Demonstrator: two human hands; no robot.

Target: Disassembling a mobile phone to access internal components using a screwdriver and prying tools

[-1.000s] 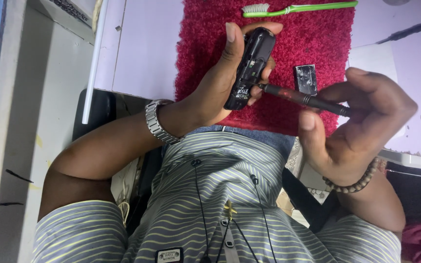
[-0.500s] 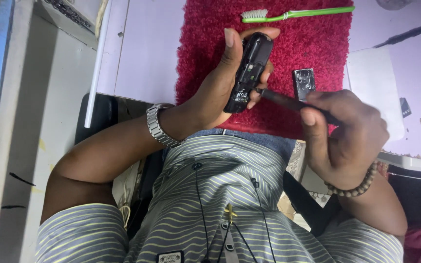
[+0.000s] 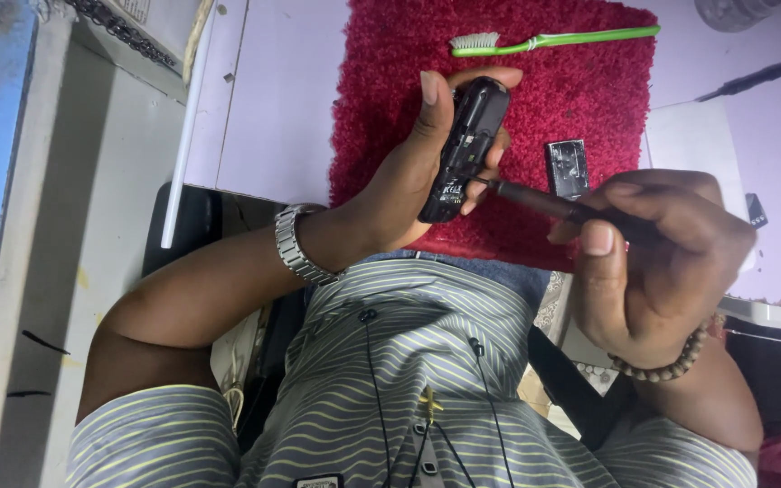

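Observation:
My left hand (image 3: pixel 413 172) holds a small black phone-like device (image 3: pixel 463 149) upright over a red shaggy mat (image 3: pixel 580 99), thumb along its left side, fingers wrapped behind. My right hand (image 3: pixel 653 258) grips a dark slender screwdriver (image 3: pixel 544 201) whose tip touches the lower right side of the device. A small black rectangular part (image 3: pixel 567 167) lies on the mat just beyond the tool. A metal watch (image 3: pixel 293 239) sits on my left wrist and a bead bracelet (image 3: pixel 671 366) on my right.
A green toothbrush (image 3: pixel 553 41) lies at the far edge of the mat. The pale lilac tabletop (image 3: pixel 268 99) extends left; a black pen-like tool (image 3: pixel 757 74) and white paper (image 3: pixel 693 136) lie to the right. My striped shirt fills the bottom.
My right hand has drawn in closer and curled over the screwdriver, keeping its tip at the device. The left hand and device stay in about the same place.

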